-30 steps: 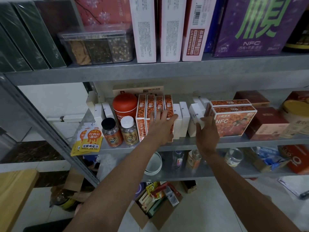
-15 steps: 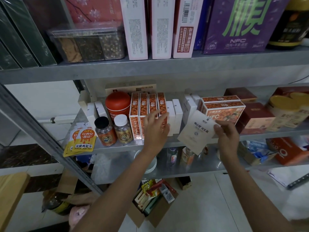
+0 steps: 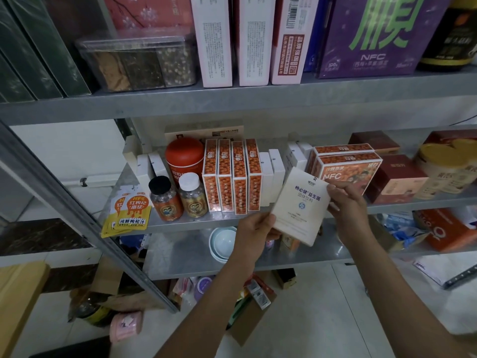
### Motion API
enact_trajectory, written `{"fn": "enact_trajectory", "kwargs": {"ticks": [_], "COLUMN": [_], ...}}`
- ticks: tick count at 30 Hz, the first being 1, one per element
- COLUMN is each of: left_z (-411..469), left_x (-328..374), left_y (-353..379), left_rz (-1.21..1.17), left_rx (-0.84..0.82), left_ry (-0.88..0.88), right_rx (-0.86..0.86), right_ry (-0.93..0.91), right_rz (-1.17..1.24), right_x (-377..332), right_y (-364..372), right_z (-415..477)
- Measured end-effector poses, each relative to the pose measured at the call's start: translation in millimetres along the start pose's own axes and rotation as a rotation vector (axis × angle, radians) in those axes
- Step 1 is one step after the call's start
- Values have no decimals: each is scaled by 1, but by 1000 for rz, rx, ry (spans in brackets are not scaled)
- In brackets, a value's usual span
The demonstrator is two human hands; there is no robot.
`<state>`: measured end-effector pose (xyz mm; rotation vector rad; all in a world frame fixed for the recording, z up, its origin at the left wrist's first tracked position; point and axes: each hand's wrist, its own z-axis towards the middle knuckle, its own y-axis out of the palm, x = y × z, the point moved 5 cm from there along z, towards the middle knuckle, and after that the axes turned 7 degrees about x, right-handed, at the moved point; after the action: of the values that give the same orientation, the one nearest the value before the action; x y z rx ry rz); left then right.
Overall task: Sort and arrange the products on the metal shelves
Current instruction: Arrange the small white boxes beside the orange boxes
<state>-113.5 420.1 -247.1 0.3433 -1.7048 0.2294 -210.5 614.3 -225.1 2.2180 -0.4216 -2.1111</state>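
A flat white box [image 3: 300, 205] with blue print is held in front of the middle metal shelf [image 3: 196, 222], tilted with its face toward me. My left hand [image 3: 254, 229] grips its lower left corner. My right hand [image 3: 347, 205] pinches its right edge. Behind it on the shelf stand several narrow orange boxes [image 3: 232, 177], two white boxes [image 3: 271, 174] beside them, more white boxes [image 3: 295, 157] further right, and two orange NFC boxes [image 3: 346, 164].
A red canister [image 3: 184, 158], two pill bottles [image 3: 178, 198] and yellow sachets [image 3: 127, 215] fill the shelf's left end; brown boxes [image 3: 397, 179] sit at the right. Tall boxes [image 3: 253, 40] line the upper shelf. Bowls [image 3: 222, 241] lie on the lower shelf, an open carton [image 3: 247, 313] on the floor.
My right hand pulled the white box off the shelf and toward me. My left hand left the orange boxes and took hold of the white box's lower corner.
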Motion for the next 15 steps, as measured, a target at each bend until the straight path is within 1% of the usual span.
{"fn": "enact_trajectory", "kwargs": {"ticks": [2,6,9,12,15], "left_z": [-6,-17,-24,-29,-33], "left_x": [1,-4,-9,-12,-14], "left_y": [0,1,4,7,9], "left_rz": [-7,-80,-166,-228,-238], "left_rx": [12,-9,-42,-91,-145], "left_ry": [-14,-112,-165,-178,-171], "right_rx": [-52,-226,-283,-474,-661], "right_ry": [75,236,368,404,502], "right_rz": [55,222,283,315,447], "right_x": [3,5,9,8,13], "right_y": [4,17,22,33,44], "right_z": [1,-4,-8,-17,-25]}}
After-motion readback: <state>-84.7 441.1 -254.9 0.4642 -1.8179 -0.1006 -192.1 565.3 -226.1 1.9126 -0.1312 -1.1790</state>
